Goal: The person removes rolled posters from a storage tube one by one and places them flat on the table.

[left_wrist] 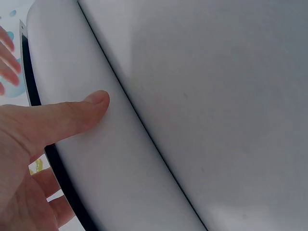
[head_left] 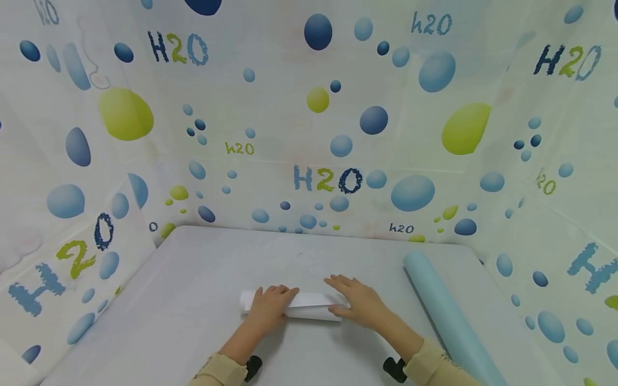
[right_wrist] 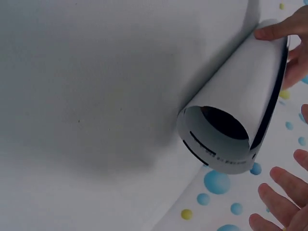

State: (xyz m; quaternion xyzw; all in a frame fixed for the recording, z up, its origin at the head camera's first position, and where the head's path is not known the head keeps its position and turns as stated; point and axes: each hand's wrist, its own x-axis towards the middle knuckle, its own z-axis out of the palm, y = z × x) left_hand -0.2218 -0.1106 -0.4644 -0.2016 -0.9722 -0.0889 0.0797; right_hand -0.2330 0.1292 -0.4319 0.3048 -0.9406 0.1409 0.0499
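Observation:
A white sheet of paper rolled into a loose tube lies crosswise on the white table. My left hand grips it near its left end. In the left wrist view the thumb lies flat on the near side of the paper, with other fingers behind the dark edge. My right hand is by the tube's right end, fingers spread; in the right wrist view its fingers are apart from the paper. The tube's open end shows dark print inside.
A long light-blue roll lies on the table to the right, running front to back. White sheeting with blue and green dots and H2O lettering surrounds the table. Black devices sit at both wrists.

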